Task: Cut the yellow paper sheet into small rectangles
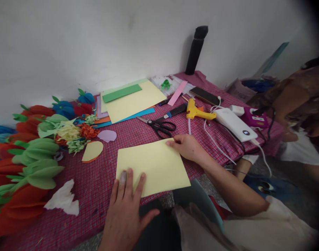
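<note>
writing: marks on pink device [255,120] showing too small to read | left hand [125,205] lying open, fingers [128,181] spreading flat on near left corner of yellow sheet [154,167] | right hand [187,146] curling at its far right corner, thumb on top, grip unclear | yellow sheet lying on checked cloth [96,188] between both hands | scissors [161,127] lying just beyond right fingertips
</note>
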Available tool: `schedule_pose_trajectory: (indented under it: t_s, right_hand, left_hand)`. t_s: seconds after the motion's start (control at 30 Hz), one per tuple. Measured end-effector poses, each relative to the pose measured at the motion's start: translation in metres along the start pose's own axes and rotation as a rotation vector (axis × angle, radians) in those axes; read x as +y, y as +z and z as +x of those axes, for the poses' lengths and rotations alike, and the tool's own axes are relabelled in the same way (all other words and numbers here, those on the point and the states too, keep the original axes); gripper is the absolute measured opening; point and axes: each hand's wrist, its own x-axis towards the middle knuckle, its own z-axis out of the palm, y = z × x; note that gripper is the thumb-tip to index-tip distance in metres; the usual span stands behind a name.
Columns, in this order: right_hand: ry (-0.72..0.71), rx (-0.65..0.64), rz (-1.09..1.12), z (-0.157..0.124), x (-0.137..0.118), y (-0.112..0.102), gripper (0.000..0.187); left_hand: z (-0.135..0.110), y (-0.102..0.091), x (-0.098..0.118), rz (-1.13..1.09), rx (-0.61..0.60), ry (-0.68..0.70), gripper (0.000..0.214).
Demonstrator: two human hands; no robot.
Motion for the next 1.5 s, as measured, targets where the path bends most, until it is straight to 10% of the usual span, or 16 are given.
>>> schedule_pose_trajectory:
  t_s: [0.67,0.83,1.0,1.17,1.5]
  right_hand:
    - [0.069,0.126,-0.384,-0.007,-0.003,0.007,0.039]
    - [-0.192,0.338,-0.421,-0.045,-0.03,-0.014,0.036]
    - [-0.695,0.047,-0.439,-0.108,-0.062,0.017,0.048]
    - [-0.674,-0.03,-0.515,-0.125,-0.059,0.06,0.068]
    - [-0.637,-0.04,-0.499,-0.133,-0.028,0.047,0.073]
  left_hand:
    - [0.0,-0.007,0.008,0.029,-0.051,-0.028,0.078]
    - [-0.001,-0.008,0.008,0.047,-0.042,-0.028,0.077]
    - [-0.002,-0.007,0.008,0.053,-0.05,-0.014,0.08]
    - [-0.003,-0.006,0.007,0.066,-0.049,-0.01,0.079]
    - [-0.001,-0.005,0.007,0.061,-0.026,0.008,0.07]
